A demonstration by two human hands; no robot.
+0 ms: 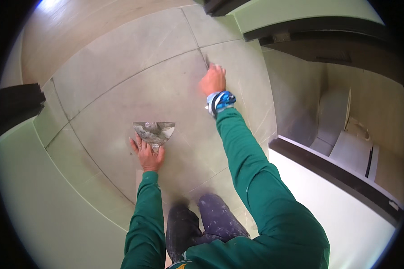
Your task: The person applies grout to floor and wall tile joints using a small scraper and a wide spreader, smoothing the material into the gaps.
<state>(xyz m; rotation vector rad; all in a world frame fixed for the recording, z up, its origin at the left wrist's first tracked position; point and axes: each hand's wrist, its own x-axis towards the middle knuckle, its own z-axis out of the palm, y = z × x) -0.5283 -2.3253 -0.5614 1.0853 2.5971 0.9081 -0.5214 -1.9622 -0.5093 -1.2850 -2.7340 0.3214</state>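
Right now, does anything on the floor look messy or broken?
Nothing looks broken. The wide scraper under the left hand is smeared with grey paste, and the tiled floor shows faint streaks. The right hand presses at a dark tile joint. The trouser knees are speckled.

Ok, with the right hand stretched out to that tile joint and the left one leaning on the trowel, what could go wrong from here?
1. The right hand works the grey joint line at full arm's reach, so pressure there may be uneven or it may slip off the line.
2. The left hand presses on the mortar-smeared trowel lying flat on the tile floor; it could slide and smear the tile.
3. The knees rest on nearby joints, which could get scuffed.
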